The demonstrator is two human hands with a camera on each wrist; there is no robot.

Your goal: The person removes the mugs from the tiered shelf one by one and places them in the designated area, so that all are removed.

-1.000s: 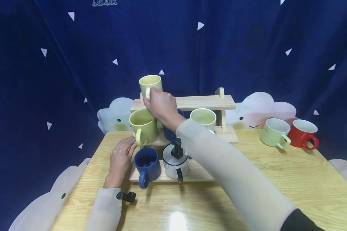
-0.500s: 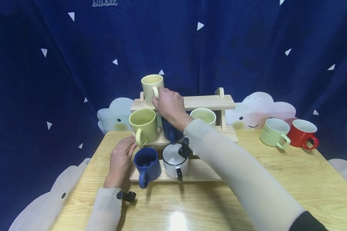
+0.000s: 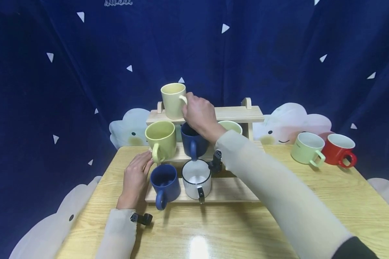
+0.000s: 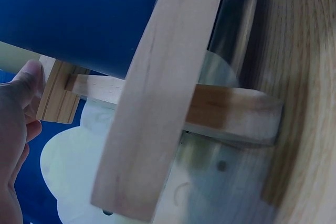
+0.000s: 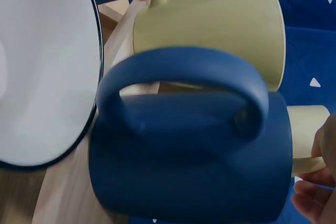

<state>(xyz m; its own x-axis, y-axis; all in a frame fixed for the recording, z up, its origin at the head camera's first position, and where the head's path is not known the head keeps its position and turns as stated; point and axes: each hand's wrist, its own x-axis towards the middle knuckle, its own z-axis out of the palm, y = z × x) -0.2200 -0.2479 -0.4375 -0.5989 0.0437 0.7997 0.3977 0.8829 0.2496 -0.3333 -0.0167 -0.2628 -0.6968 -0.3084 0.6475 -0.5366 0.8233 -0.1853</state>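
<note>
My right hand (image 3: 200, 112) pinches the handle of a pale yellow mug (image 3: 171, 100), upright at the left part of the rack's top shelf. In the right wrist view that mug is mostly hidden behind a dark blue mug (image 5: 194, 166). At the left end of the middle shelf, my left hand (image 3: 137, 176) grips the wooden rack (image 4: 58, 93), thumb against the board's end and fingers curled beside it. Right by this hand, a yellow-green mug (image 3: 162, 142) stands on the middle shelf, with the dark blue mug to its right.
The bottom shelf bears a blue mug (image 3: 165, 185) and a white black-rimmed mug (image 3: 194, 183). A pale green mug (image 3: 231, 126) on the middle shelf is partly behind the right forearm. Farther right on the table stand a mint mug (image 3: 306, 149) and a red mug (image 3: 335, 153).
The right hand has moved rightward with the pale yellow mug, whose handle has turned from the front toward the right. The left hand has stayed at the rack.
</note>
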